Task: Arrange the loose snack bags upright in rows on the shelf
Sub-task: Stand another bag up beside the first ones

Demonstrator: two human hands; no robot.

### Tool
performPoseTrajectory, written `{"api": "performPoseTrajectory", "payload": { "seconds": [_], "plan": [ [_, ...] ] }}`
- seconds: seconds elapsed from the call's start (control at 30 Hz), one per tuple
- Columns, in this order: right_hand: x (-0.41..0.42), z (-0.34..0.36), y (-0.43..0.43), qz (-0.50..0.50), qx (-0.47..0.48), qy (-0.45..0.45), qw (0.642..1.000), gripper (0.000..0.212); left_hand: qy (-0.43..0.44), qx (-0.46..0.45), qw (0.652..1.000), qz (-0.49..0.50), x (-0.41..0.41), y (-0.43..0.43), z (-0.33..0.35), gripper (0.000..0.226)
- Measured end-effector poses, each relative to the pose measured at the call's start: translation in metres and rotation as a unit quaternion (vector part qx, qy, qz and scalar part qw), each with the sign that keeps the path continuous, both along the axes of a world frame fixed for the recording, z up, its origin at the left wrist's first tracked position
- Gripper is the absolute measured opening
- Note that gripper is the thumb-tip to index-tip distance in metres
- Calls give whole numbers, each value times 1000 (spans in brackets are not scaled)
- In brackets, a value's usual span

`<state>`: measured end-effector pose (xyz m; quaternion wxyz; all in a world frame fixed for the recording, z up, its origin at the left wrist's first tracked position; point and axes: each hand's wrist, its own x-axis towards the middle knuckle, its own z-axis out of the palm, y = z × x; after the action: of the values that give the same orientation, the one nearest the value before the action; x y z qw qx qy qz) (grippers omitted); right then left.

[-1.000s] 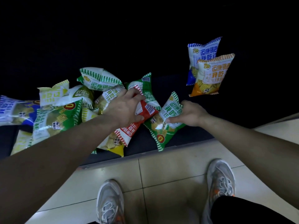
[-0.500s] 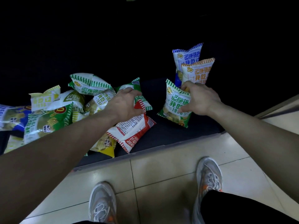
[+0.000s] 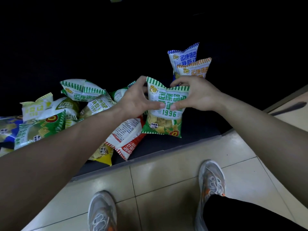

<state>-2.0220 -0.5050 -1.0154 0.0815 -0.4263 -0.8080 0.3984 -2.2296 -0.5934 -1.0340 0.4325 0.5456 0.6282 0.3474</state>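
Both hands hold a green bag upright

The left hand (image 3: 138,100) and right hand (image 3: 198,95) grip the green snack bag (image 3: 164,114) from either side, fingers curled behind its top and thumbs pressed on the front. The bag stands upright near the front edge of the dark shelf (image 3: 196,129). At its 1 o'clock, close behind the right hand, an orange bag (image 3: 197,69) stands upright with a blue bag (image 3: 183,55) upright behind it. At 7 o'clock a red bag (image 3: 128,137) lies flat under the left wrist. From 8 to 10 o'clock the loose bags (image 3: 50,114) lie jumbled in a heap. Two grey shoes (image 3: 211,182) stand on the tiled floor (image 3: 166,170) at 6 o'clock
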Motion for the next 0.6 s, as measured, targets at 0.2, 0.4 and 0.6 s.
{"api": "performPoseTrajectory", "payload": {
  "seconds": [0.2, 0.4, 0.6],
  "plan": [
    [15, -16, 4, -91, -53, 77, 991, 98, -26, -6, 998, 55, -3, 6, -2, 74],
    [25, -32, 4, -92, -79, 77, 990, 75, -3, -4, 998, 66, 14, 10, -1, 73],
    [45, -35, 5, -53, -62, 35, 996, 84, 215, -22, 972, -88, 25, 24, 14, 81]
  ]
}}
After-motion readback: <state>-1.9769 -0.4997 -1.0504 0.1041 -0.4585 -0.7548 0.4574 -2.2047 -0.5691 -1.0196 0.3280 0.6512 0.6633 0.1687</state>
